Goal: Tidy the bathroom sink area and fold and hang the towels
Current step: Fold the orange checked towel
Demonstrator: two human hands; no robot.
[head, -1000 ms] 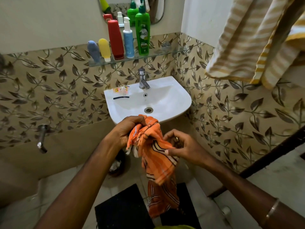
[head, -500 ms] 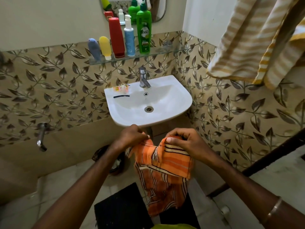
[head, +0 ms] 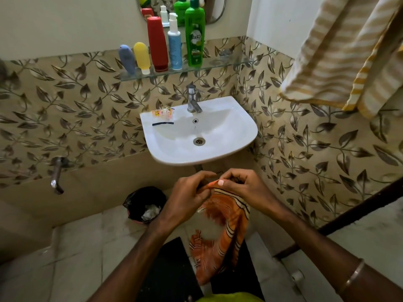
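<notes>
Your left hand (head: 187, 197) and right hand (head: 242, 188) meet just below the front rim of the sink (head: 244, 131), fingers curled, both pinching the top edge of the orange towel (head: 222, 232). The towel hangs from that pinch in a loose bunch, its striped lower end dangling over the black mat (head: 172, 271) on the floor.

On the sink's left ledge lie a few small sachets (head: 162, 113) and a thin black strip (head: 162, 123), left of the tap (head: 193, 99). Above, the glass shelf (head: 229, 62) carries five bottles in a row: blue-grey, yellow, red, white-and-blue, green (head: 194, 35).

A striped beige towel (head: 340, 51) hangs at your upper right. Under the sink to the left stands a bin (head: 145, 203) with a black liner, crumpled paper inside. A bangle (head: 353, 277) sits on your right wrist.
</notes>
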